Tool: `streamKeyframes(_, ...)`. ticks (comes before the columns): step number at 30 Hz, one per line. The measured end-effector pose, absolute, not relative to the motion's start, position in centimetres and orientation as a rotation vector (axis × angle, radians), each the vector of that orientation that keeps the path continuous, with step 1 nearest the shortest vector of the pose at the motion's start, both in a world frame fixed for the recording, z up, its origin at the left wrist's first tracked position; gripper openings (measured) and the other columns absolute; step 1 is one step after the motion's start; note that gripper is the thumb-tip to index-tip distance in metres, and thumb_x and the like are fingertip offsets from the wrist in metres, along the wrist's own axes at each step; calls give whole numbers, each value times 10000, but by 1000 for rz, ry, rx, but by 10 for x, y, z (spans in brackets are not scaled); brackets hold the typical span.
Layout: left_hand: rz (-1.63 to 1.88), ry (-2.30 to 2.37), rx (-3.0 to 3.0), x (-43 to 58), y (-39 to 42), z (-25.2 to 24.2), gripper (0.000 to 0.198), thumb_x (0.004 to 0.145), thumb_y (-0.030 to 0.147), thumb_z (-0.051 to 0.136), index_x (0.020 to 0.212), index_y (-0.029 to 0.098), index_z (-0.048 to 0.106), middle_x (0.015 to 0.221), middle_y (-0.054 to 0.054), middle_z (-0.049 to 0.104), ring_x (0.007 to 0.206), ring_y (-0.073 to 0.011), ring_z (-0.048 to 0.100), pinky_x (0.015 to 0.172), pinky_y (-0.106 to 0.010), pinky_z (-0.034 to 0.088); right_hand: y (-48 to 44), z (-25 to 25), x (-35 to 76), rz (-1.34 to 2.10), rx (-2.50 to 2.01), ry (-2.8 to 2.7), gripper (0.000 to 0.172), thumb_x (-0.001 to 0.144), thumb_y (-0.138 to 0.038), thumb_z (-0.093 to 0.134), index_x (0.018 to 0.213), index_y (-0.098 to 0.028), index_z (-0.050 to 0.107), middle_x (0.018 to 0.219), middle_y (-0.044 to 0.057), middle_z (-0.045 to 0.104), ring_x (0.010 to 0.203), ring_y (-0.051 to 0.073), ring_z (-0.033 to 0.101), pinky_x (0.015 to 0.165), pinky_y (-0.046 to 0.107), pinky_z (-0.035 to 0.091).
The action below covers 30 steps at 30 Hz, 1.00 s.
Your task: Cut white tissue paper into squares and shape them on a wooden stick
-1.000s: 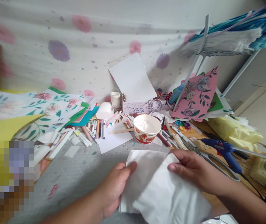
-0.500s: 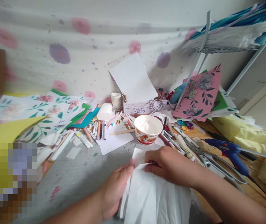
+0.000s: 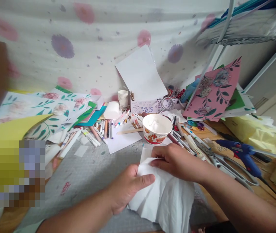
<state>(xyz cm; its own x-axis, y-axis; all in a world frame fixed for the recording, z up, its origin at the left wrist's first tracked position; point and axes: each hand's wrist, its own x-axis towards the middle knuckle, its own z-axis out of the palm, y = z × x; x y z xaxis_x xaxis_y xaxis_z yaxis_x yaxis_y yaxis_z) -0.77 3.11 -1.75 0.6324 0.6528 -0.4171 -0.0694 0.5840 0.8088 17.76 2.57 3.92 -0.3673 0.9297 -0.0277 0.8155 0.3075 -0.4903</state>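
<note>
Both hands are on a white tissue that hangs in folds over the near part of the grey mat. My left hand grips its left edge, thumb lying across the front and the other fingers hidden behind. Pinching the top edge is my right hand, its fingers curled. A flat white piece sticks up behind the tissue between the hands; I cannot tell whether it is part of the tissue. Just beyond the hands stands a printed paper bowl with white stuff inside.
Markers and white paper lie around the bowl on the grey cutting mat. At the right are large scissors and a blue glue gun. Flower-painted sheets sit at left, a pink card at right.
My left thumb has come over the front of the tissue, and the tissue's lower part has swung and bunched up. My right hand keeps its pinch. The view has shifted slightly.
</note>
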Motion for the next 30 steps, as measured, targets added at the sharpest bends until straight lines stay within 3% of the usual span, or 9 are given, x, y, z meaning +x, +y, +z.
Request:
streamKeyframes(5, 507, 891, 852, -4, 29, -16, 180, 730, 323, 721, 801, 169, 663, 706, -18, 700, 675, -192, 634, 642, -269, 447, 25, 38, 176, 655, -1643, -2258, 97, 801, -255, 638, 751, -172, 640, 613, 3, 603, 553, 133, 491, 514, 239, 274)
streamKeyframes(9, 517, 898, 822, -4, 29, -16, 226, 735, 372, 716, 758, 168, 621, 685, -13, 698, 690, -193, 639, 667, -286, 454, 24, 37, 191, 732, -1655, -2199, 170, 731, -324, 713, 785, -178, 645, 654, -6, 604, 589, 140, 495, 497, 228, 268)
streamKeyframes(15, 508, 856, 776, -6, 30, -12, 269, 737, 419, 720, 752, 162, 641, 718, -41, 737, 761, -237, 689, 708, -312, 485, 16, 34, 224, 880, -1655, -2075, 204, 724, -315, 717, 645, -167, 602, 584, -44, 497, 562, 121, 442, 508, 227, 303)
streamKeyframes(18, 504, 753, 728, -7, 31, -9, 259, 755, 403, 712, 813, 151, 688, 807, -75, 760, 855, -266, 696, 769, -335, 498, 9, 32, 234, 926, -1572, -1982, 201, 725, -309, 728, 640, -158, 625, 798, 21, 572, 762, 177, 530, 685, 278, 402)
streamKeyframes(21, 492, 659, 679, -7, 32, -7, 333, 769, 375, 705, 1006, 141, 698, 909, -102, 763, 999, -303, 663, 880, -376, 479, 2, 30, 239, 1024, -1455, -1869, 192, 751, -350, 712, 724, -160, 703, 1111, 92, 566, 1061, 253, 515, 902, 347, 383)
streamKeyframes(23, 487, 644, 649, -8, 33, -6, 401, 781, 367, 694, 1119, 152, 666, 958, -101, 760, 1071, -315, 632, 932, -397, 459, -2, 27, 241, 1116, -1385, -1782, 231, 773, -387, 688, 796, -162, 736, 1159, 100, 574, 1123, 262, 502, 949, 359, 365)
streamKeyframes(26, 509, 682, 610, -10, 34, -7, 455, 775, 352, 698, 1191, 180, 628, 993, -84, 757, 1129, -323, 598, 962, -414, 450, -7, 18, 240, 1225, -1317, -1599, 338, 775, -470, 659, 773, -140, 733, 908, 67, 647, 892, 218, 584, 796, 326, 436)
streamKeyframes(28, 536, 736, 591, -10, 35, -9, 485, 748, 334, 723, 1198, 187, 620, 1004, -81, 755, 1141, -331, 588, 962, -417, 458, -9, 10, 238, 1258, -1307, -1443, 381, 752, -503, 669, 681, -129, 692, 681, 13, 601, 652, 156, 547, 606, 277, 418)
streamKeyframes(30, 565, 783, 580, -10, 36, -11, 500, 729, 321, 739, 1195, 190, 617, 1015, -82, 753, 1141, -334, 588, 957, -416, 467, -12, 2, 236, 1256, -1305, -1285, 375, 714, -489, 713, 628, -130, 643, 575, -25, 541, 541, 115, 474, 521, 248, 358)
